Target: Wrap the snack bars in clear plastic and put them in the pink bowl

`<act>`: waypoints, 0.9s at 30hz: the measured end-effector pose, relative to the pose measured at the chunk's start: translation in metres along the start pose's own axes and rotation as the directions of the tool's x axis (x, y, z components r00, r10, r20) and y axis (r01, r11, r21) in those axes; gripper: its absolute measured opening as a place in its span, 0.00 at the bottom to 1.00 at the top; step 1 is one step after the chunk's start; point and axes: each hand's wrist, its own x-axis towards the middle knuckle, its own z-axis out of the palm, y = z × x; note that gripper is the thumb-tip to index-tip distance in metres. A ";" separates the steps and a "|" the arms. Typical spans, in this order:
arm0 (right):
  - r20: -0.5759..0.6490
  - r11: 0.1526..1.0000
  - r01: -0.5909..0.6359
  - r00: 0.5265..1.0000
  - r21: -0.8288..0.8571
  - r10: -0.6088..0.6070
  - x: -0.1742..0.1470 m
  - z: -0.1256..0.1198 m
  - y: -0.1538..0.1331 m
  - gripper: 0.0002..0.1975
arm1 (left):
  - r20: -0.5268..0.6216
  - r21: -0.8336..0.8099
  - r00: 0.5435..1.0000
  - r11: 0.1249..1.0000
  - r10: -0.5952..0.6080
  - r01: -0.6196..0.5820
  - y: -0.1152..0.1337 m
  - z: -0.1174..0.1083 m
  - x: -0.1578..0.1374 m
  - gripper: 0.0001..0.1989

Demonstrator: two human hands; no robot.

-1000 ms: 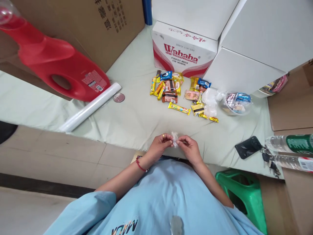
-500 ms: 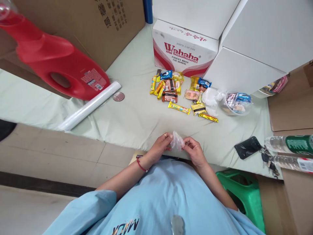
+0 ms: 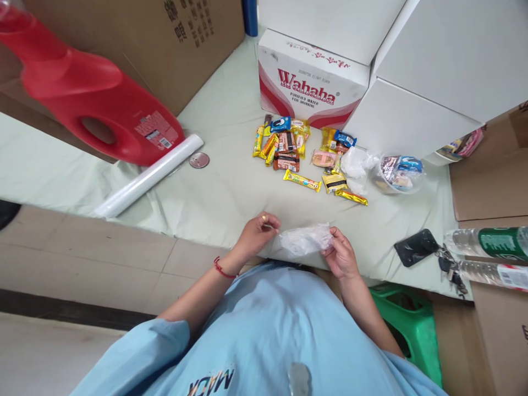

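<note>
A thin clear plastic bag [image 3: 305,240] is stretched sideways between my hands, just above the table's front edge. The fingers of my right hand [image 3: 341,254] pinch its right end. My left hand [image 3: 256,235], with a ring and a red bracelet, has thumb and forefinger closed together at the bag's left end. Beyond the hands lie small wrapped snacks [image 3: 286,143] in a group, a yellow snack stick [image 3: 302,180], and a second loose group of snacks [image 3: 324,158] to the right. Crumpled clear plastic [image 3: 357,164] sits beside a clear tub of snacks [image 3: 398,175].
A white roll [image 3: 150,176], a round metal disc [image 3: 199,160] and a big red bottle [image 3: 99,99] are at left. A Wahaba-style printed carton [image 3: 307,93] stands behind. At right are a black phone [image 3: 416,247], keys [image 3: 451,269], water bottles [image 3: 495,243] and a green stool [image 3: 412,324].
My hands have moved apart, the left one leftward and the right one slightly rightward. The bunched plastic bag between them is now drawn out long.
</note>
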 end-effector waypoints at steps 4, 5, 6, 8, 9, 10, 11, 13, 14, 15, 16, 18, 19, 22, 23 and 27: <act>0.019 0.987 0.150 0.989 -0.052 -0.149 -0.006 0.005 0.003 0.12 | -0.061 -0.115 0.996 0.992 -0.064 0.057 0.015 -0.008 -0.002 0.24; 0.037 0.973 0.213 0.977 -0.084 -0.211 -0.008 0.008 0.004 0.10 | 0.052 -0.187 0.991 0.973 -0.127 0.135 0.019 -0.006 -0.005 0.27; 0.065 0.952 0.278 0.960 -0.130 -0.271 -0.011 0.011 0.005 0.09 | 0.174 -0.246 0.968 0.944 -0.182 0.222 0.023 -0.002 -0.009 0.31; 0.159 0.878 0.399 0.916 -0.263 -0.369 -0.017 0.019 0.006 0.06 | 0.349 -0.319 0.903 0.875 -0.249 0.365 0.028 0.009 -0.014 0.35; 0.220 0.824 0.452 0.891 -0.342 -0.398 -0.019 0.023 0.005 0.04 | 0.387 -0.349 0.885 0.847 -0.260 0.401 0.029 0.016 -0.016 0.35; 0.281 0.759 0.497 0.867 -0.421 -0.412 -0.022 0.026 0.005 0.02 | 0.395 -0.377 0.882 0.830 -0.258 0.412 0.030 0.022 -0.016 0.34; 0.331 0.693 0.532 0.847 -0.487 -0.417 -0.024 0.030 0.004 0.01 | 0.381 -0.398 0.890 0.824 -0.250 0.402 0.029 0.027 -0.016 0.32; 0.374 0.605 0.563 0.827 -0.563 -0.421 -0.026 0.034 0.002 0.02 | 0.322 -0.417 0.919 0.838 -0.227 0.352 0.024 0.033 -0.013 0.28; 0.356 0.601 0.550 0.834 -0.579 -0.421 -0.026 0.034 0.003 0.02 | 0.291 -0.420 0.931 0.845 -0.220 0.331 0.021 0.034 -0.011 0.26; 0.309 0.625 0.519 0.853 -0.583 -0.420 -0.025 0.033 0.004 0.01 | 0.266 -0.423 0.938 0.848 -0.220 0.319 0.018 0.034 -0.010 0.25; 0.241 0.670 0.471 0.879 -0.574 -0.412 -0.023 0.032 0.005 0.02 | 0.246 -0.431 0.943 0.846 -0.226 0.315 0.015 0.033 -0.009 0.25; 0.083 0.794 0.333 0.937 -0.508 -0.340 -0.018 0.026 0.011 0.07 | 0.211 -0.460 0.947 0.830 -0.241 0.314 0.011 0.029 -0.008 0.24; 0.023 0.852 0.256 0.961 -0.457 -0.276 -0.016 0.023 0.014 0.10 | 0.198 -0.472 0.950 0.826 -0.243 0.309 0.009 0.028 -0.008 0.23; -0.038 0.917 0.107 0.991 -0.383 -0.131 -0.012 0.013 0.023 0.17 | 0.166 -0.477 0.961 0.835 -0.221 0.275 0.006 0.024 -0.011 0.22; -0.047 0.898 0.123 0.986 -0.422 -0.157 -0.012 0.011 0.024 0.17 | 0.159 -0.471 0.964 0.842 -0.211 0.262 0.005 0.024 -0.012 0.21; 0.034 0.616 0.369 0.874 -0.696 -0.485 -0.016 0.010 0.018 0.23 | 0.163 -0.437 0.973 0.872 -0.165 0.221 0.003 0.028 -0.017 0.19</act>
